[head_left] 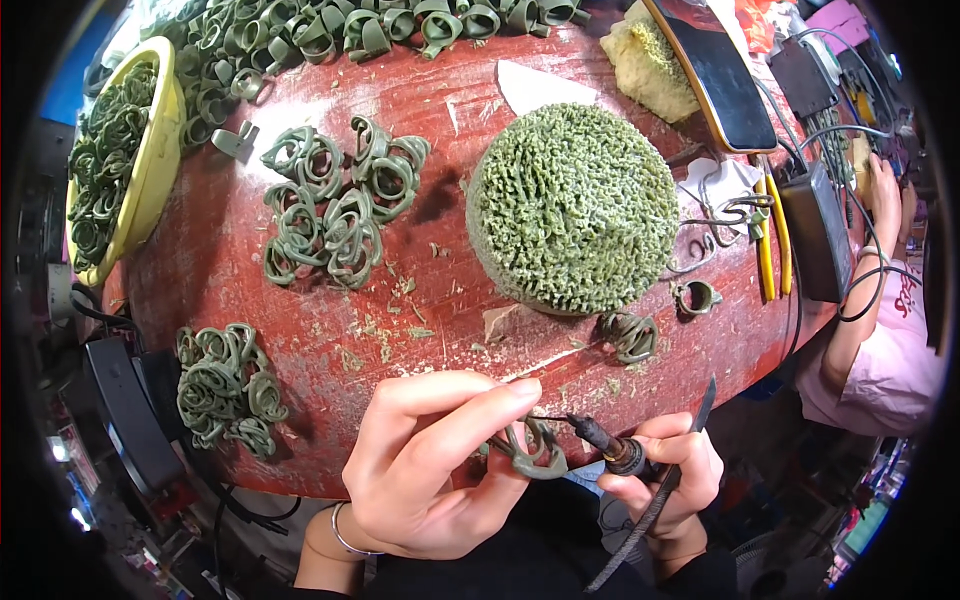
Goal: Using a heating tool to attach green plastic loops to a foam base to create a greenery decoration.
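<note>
- A yellow bowl (150, 170) at the far left of the red table (420, 90) holds loose green wax rings, well apart from the work; a cluster of joined rings (225, 390) lies nearer, at the table's left edge, and another group of rings (335, 205) sits further in.
- The left hand (430, 470) is closed on a green wax ring piece (530, 450), pinched between thumb and fingers just off the near edge of the table. A firm, steady pinch that leaves the joint bare seems best, since soft wax probably deforms under pressure.
- The right hand (670, 475) is clamped around a heated wax pen (610, 448), its dark tip touching the ring piece. Judging from this, a brief, light touch at the seam would serve better than dwelling.
- Beyond the hands, a domed green wax mass (575, 205) stands on the table, with two small ring pieces (630, 335) just beside it.
- Another person's arm (870, 290) rests at the far right edge.
</note>
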Action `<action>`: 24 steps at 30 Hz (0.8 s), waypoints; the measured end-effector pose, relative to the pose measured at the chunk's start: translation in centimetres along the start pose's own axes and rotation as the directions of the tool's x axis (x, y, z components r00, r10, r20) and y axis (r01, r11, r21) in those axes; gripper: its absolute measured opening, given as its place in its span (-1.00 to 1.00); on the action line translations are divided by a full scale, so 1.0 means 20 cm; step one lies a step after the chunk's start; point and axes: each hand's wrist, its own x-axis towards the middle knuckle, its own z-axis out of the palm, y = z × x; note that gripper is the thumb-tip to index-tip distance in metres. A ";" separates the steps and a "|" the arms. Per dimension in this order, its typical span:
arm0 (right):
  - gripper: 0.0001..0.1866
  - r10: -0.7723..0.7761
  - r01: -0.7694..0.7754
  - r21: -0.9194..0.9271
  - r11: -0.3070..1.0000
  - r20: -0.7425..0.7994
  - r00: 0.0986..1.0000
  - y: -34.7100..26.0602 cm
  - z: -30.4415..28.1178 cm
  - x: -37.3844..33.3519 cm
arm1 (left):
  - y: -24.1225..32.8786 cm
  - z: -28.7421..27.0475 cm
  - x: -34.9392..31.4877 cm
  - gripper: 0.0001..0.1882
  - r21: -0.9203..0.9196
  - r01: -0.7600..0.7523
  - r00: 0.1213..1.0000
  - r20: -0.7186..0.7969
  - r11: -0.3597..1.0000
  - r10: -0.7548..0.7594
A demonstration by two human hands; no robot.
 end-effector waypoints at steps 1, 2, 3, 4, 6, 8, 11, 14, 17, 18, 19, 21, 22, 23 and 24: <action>-0.52 -0.003 0.003 0.001 1.000 -0.004 1.000 0.00 0.00 0.00 | 0.00 0.00 0.00 -0.57 -0.002 0.009 1.000 -0.004 1.000 -0.009; -0.52 -0.002 0.002 0.001 1.000 -0.003 1.000 0.00 0.00 0.00 | 0.00 0.00 0.00 -0.57 -0.002 0.010 1.000 -0.004 1.000 -0.010; -0.52 -0.003 0.003 -0.001 1.000 -0.004 1.000 0.00 0.00 -0.01 | 0.00 0.00 0.00 -0.57 -0.009 0.012 1.000 -0.003 1.000 -0.012; -0.52 -0.003 0.003 -0.004 1.000 -0.006 1.000 0.00 0.00 -0.01 | 0.00 0.00 0.00 -0.57 -0.016 0.014 1.000 -0.001 1.000 -0.014; -0.52 0.008 -0.008 0.003 1.000 -0.003 1.000 0.01 0.00 -0.01 | 0.00 0.00 0.00 -0.57 -0.014 0.017 1.000 -0.003 1.000 -0.017; -0.52 0.022 -0.022 0.009 1.000 0.000 1.000 0.00 0.00 -0.01 | 0.00 0.00 0.00 -0.57 -0.012 0.022 1.000 -0.003 1.000 -0.022; -0.53 0.029 -0.029 0.001 1.000 -0.006 1.000 0.00 0.00 -0.01 | -0.01 0.00 0.01 -0.58 -0.031 -0.005 1.000 -0.008 1.000 0.005; -0.53 0.025 -0.025 -0.005 1.000 -0.009 1.000 0.00 0.00 -0.01 | -0.01 0.00 0.01 -0.57 -0.027 -0.018 1.000 0.012 0.999 0.018; -0.52 0.024 -0.024 -0.011 1.000 -0.004 1.000 0.00 0.01 -0.01 | -0.01 -0.01 0.01 -0.57 -0.037 -0.011 1.000 0.027 0.999 0.012; -0.52 0.018 -0.018 0.001 1.000 -0.008 1.000 0.01 0.01 -0.01 | -0.01 -0.01 0.01 -0.57 -0.028 -0.005 0.999 0.038 1.000 0.006; -0.52 0.013 -0.013 0.012 1.000 -0.012 1.000 0.01 0.01 -0.01 | -0.01 -0.02 0.01 -0.57 -0.019 0.001 0.999 0.048 1.000 0.000; -0.52 0.016 -0.016 0.011 1.000 -0.008 1.000 0.01 0.01 -0.01 | 0.00 -0.02 0.00 -0.57 -0.019 0.015 0.999 0.052 1.000 -0.014; -0.52 0.019 -0.019 0.008 1.000 -0.004 1.000 0.01 0.00 -0.01 | 0.00 -0.02 0.00 -0.57 -0.020 0.029 0.998 0.056 0.999 -0.028; -0.52 0.020 -0.020 0.008 1.000 -0.004 1.000 0.01 0.01 -0.01 | 0.00 -0.02 0.00 -0.57 -0.020 0.029 0.998 0.056 0.999 -0.028; -0.52 0.016 -0.016 0.006 1.000 -0.004 1.000 0.01 0.01 -0.01 | 0.00 -0.02 0.00 -0.57 -0.020 0.024 0.998 0.055 1.000 -0.023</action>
